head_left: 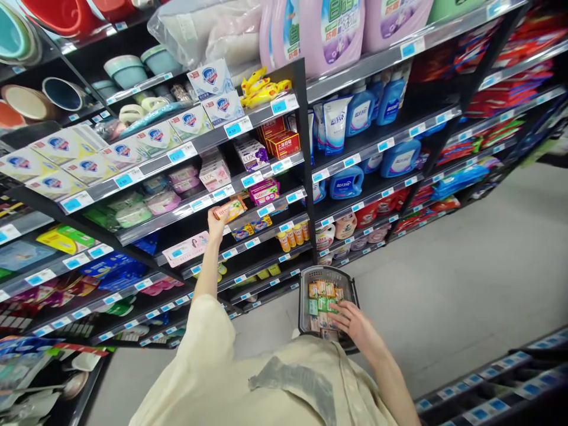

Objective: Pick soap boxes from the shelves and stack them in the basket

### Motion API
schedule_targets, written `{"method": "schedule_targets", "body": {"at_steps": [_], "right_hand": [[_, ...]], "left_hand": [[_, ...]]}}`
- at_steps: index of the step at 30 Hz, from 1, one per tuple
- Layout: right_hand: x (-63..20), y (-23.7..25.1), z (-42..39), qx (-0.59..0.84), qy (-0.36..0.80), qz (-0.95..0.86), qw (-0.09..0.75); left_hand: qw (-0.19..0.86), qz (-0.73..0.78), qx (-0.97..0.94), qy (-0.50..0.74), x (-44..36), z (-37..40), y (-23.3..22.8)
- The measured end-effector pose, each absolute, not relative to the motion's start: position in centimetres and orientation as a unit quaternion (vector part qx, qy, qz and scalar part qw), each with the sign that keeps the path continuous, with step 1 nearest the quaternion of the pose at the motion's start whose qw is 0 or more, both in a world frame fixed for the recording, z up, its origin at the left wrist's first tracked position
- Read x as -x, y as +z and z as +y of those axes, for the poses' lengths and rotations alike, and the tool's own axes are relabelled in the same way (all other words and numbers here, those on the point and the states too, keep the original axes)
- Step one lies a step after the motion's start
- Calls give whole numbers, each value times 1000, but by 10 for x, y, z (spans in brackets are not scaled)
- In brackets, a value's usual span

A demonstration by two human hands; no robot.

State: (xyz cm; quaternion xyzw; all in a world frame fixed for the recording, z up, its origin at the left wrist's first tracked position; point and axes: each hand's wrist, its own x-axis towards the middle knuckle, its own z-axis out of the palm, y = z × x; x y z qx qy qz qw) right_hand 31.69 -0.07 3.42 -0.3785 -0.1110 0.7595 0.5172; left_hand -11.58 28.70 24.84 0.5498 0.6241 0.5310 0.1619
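At the shelf, my left hand (216,221) is closed around one end of an orange soap pack (231,208). The pack is level with a shelf edge, beside a purple soap pack (264,191). My right hand (355,324) hovers over the right side of a grey shopping basket (327,273), fingers stretched out and apart, with nothing seen in it. Inside the basket lie several small orange and green packs (323,304) in rows. The hand covers part of them, and I cannot tell whether its fingertips touch them.
Boxed soaps (155,135) line the shelf above my left hand. Yellow bottles (293,235) stand lower down. Right of a black upright panel (307,160) are blue detergent bottles (360,110). Grey floor (470,266) stretches to the right, and another shelf rack (492,378) edges the lower right.
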Motion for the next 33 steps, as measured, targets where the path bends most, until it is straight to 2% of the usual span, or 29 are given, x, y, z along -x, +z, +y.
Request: {"method": "schedule_targets", "body": {"at_steps": [11, 17, 25, 33], "right_hand": [[-326, 21, -4, 396, 730, -120, 544], [-332, 14, -9, 418, 717, -111, 547], [-334, 8, -17, 437, 705, -105, 549], [-340, -5, -24, 446, 707, -91, 541]], "left_hand": [[51, 687, -650, 321, 119, 335, 268], [2, 674, -703, 229, 101, 347, 265], [-8, 707, -682, 188, 90, 377, 269], [-2, 683, -701, 208, 83, 403, 267]]}}
